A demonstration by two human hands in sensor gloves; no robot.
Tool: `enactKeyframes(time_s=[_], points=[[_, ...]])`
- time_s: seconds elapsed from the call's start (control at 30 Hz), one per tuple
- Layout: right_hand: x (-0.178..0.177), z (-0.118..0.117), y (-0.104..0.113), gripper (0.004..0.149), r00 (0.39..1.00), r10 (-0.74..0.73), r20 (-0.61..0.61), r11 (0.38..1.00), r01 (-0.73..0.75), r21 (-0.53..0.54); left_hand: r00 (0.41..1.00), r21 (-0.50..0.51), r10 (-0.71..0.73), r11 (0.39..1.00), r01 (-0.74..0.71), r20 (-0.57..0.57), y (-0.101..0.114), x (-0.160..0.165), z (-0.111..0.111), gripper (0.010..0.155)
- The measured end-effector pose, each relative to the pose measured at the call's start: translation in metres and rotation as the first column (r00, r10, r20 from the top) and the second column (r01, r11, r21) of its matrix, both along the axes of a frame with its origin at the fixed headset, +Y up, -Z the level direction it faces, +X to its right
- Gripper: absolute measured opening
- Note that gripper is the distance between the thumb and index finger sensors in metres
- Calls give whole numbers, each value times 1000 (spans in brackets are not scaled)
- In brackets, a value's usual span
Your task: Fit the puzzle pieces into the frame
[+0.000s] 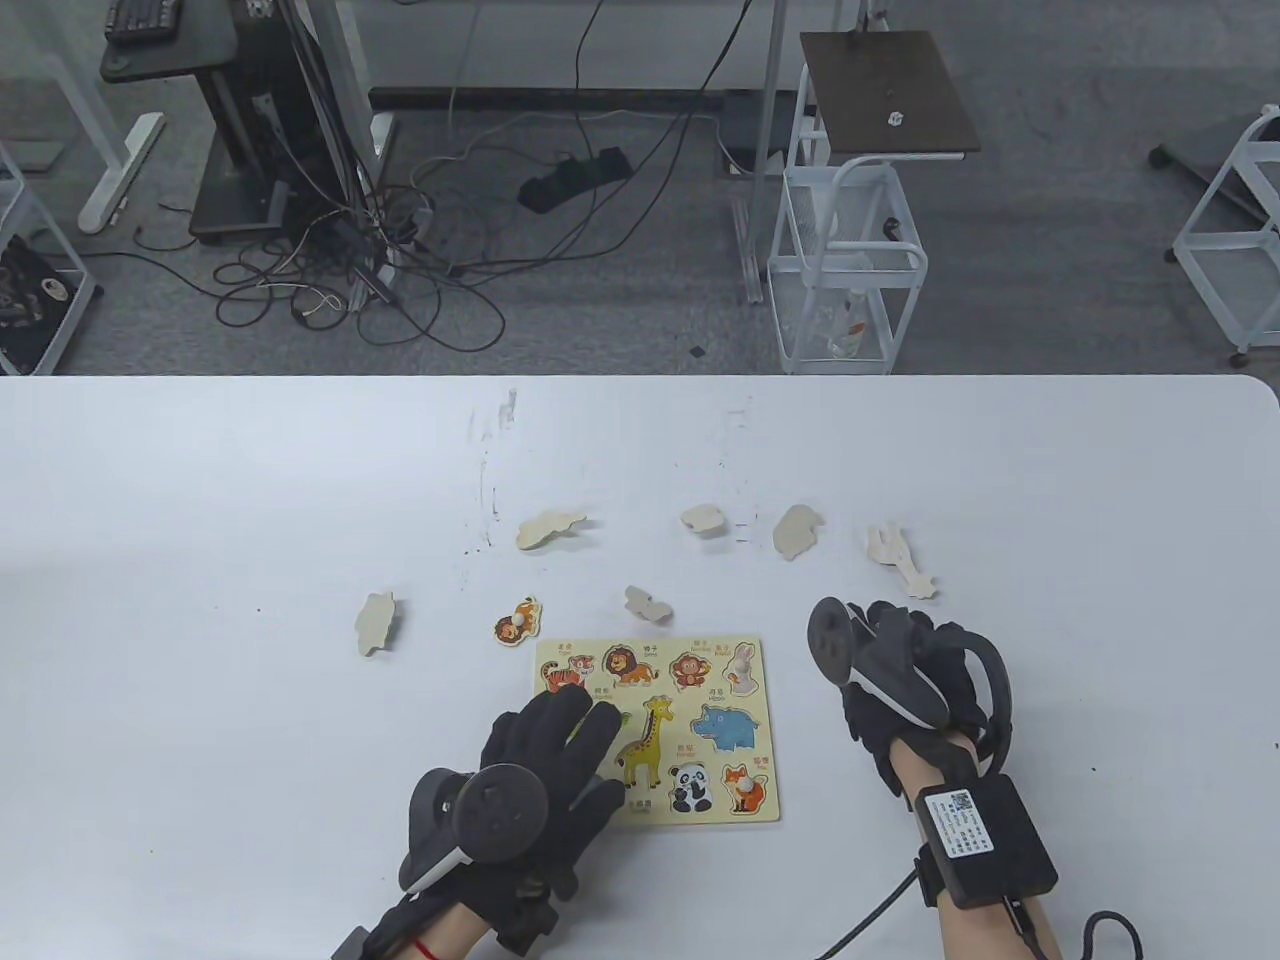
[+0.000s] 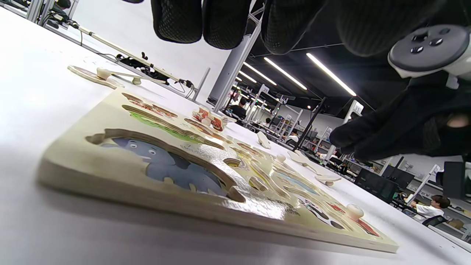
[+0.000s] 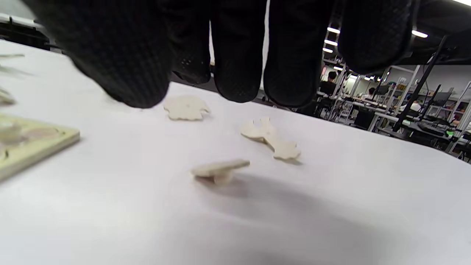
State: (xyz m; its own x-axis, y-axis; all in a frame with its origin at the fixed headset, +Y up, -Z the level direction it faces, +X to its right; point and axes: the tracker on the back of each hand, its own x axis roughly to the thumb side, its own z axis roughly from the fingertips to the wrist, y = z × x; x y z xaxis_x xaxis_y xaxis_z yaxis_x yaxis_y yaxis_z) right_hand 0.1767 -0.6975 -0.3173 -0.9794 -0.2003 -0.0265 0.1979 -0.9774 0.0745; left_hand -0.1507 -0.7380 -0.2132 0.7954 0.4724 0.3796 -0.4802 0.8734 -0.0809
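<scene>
The puzzle frame (image 1: 752,742) lies flat at the table's front centre, with printed animal recesses. Knobbed fox (image 1: 745,790) and rabbit (image 1: 741,670) pieces sit in it. My left hand (image 1: 572,718) rests open on the frame's left part, holding nothing; its fingers (image 2: 224,22) hang above the elephant recess (image 2: 173,167). My right hand (image 1: 905,650) hovers right of the frame, fingers (image 3: 235,55) spread and empty, just above a small face-down piece (image 3: 220,170). A face-up lion piece (image 1: 517,621) lies left of the frame's far corner.
Several plain face-down pieces lie beyond the frame: one at the left (image 1: 375,622), one by the frame's far edge (image 1: 645,603), and a row behind (image 1: 548,528), (image 1: 703,518), (image 1: 797,530), with a long giraffe-shaped piece (image 1: 900,560) beyond my right hand.
</scene>
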Motion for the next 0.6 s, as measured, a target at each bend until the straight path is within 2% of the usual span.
enactKeyframes(time_s=[0.1, 0.23, 0.37, 0.6], points=[[8, -5, -16, 62, 999, -18, 28, 996, 20, -85, 1000, -9, -3, 1000, 3, -2, -1, 0, -1, 68], [16, -10, -29, 66, 999, -8, 48, 997, 12, -83, 1000, -15, -13, 1000, 13, 4, -2, 0, -1, 68], [20, -14, -44, 60, 999, -31, 38, 997, 33, -73, 1000, -10, -26, 1000, 26, 13, -2, 3, 0, 68], [20, -17, -49, 46, 997, -77, 6, 993, 76, 88, 999, -10, -38, 999, 38, 9, -2, 4, 0, 68]])
